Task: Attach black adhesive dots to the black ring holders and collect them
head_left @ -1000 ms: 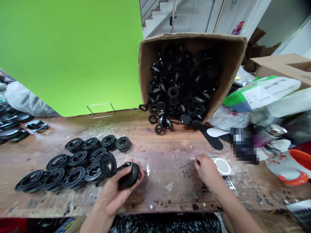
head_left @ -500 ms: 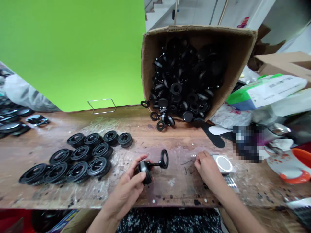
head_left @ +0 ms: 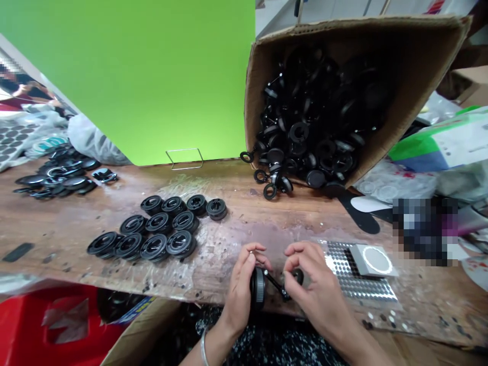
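Observation:
My left hand (head_left: 241, 284) is wrapped round a black disc-shaped part (head_left: 259, 288) with a ribbed grey edge. A thin arm leads from the disc to a dark ring (head_left: 298, 277) on its right end. My right hand (head_left: 314, 279) is closed at that ring end, thumb in front of it and fingers curled. Whether a small piece sits between those fingertips is hidden. To the right of this hand lies a sheet of silver dots (head_left: 337, 259), with a pale block bearing a white circle (head_left: 377, 260) on it.
Several round black parts (head_left: 154, 247) stand in rows on the left. A tilted cardboard box (head_left: 249, 96) full of black ringed parts is behind, beside a green panel (head_left: 152, 76). More black pieces (head_left: 61, 178) are piled far left. A red container (head_left: 23, 325) sits below the table edge.
My right hand has come left from beside the silver sheet to the ring end. The black part has turned, its ring now lower and towards my right hand. The view has shifted.

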### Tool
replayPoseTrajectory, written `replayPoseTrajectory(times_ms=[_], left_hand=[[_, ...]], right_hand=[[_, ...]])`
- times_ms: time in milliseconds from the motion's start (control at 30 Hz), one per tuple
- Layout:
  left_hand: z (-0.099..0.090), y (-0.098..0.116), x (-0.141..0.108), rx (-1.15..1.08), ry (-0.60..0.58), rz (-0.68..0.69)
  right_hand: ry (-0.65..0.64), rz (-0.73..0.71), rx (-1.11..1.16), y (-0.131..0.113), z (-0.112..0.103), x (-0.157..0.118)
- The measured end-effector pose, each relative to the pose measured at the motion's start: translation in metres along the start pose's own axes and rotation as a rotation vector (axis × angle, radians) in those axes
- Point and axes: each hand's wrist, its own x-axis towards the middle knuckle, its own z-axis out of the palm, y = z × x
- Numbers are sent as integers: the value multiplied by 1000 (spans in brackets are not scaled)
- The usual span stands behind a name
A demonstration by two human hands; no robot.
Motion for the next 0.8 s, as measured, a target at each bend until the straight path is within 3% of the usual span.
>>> replayPoseTrajectory(times_ms=[167, 567, 800], left_hand=[[4, 1, -2, -2, -3, 61], [4, 1, -5, 126, -56, 51], [5, 2, -4, 42, -89, -26]], right_hand=[[-38, -28, 3, -2, 13, 1], [-172, -2, -21, 1, 15, 1], [-283, -193, 6, 5, 7, 1]])
